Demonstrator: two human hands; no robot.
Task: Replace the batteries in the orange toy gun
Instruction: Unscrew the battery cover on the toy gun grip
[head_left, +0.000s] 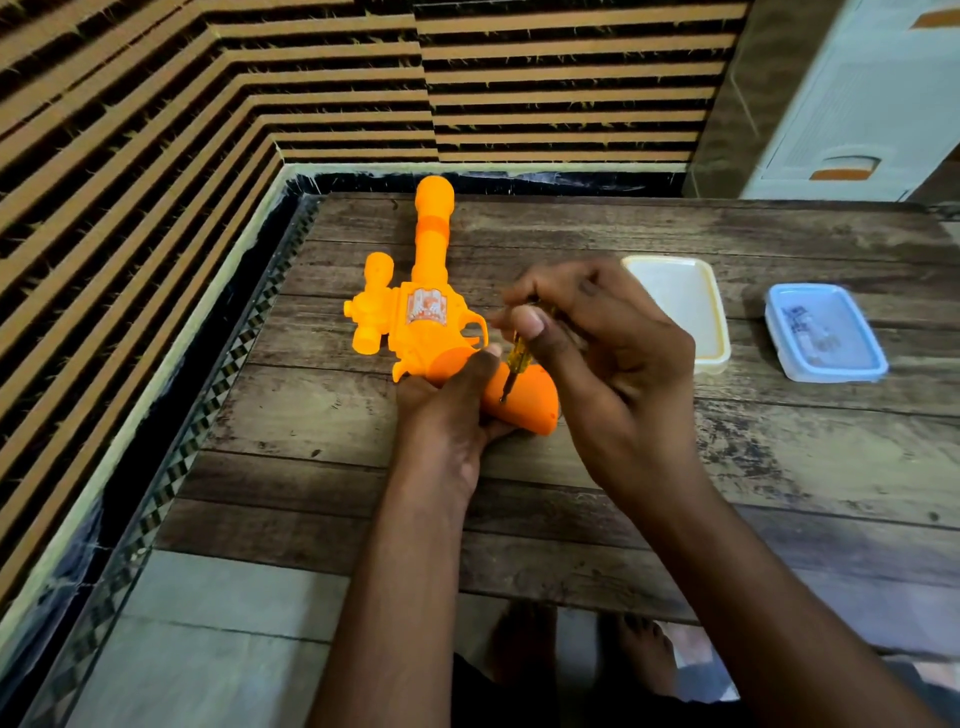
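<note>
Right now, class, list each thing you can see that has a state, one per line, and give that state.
orange toy gun: lying flat, handle held
screwdriver: tip on the handle
left hand: grips the handle
right hand: pinches the screwdriver
white container: open
blue-lidded container: closed
</note>
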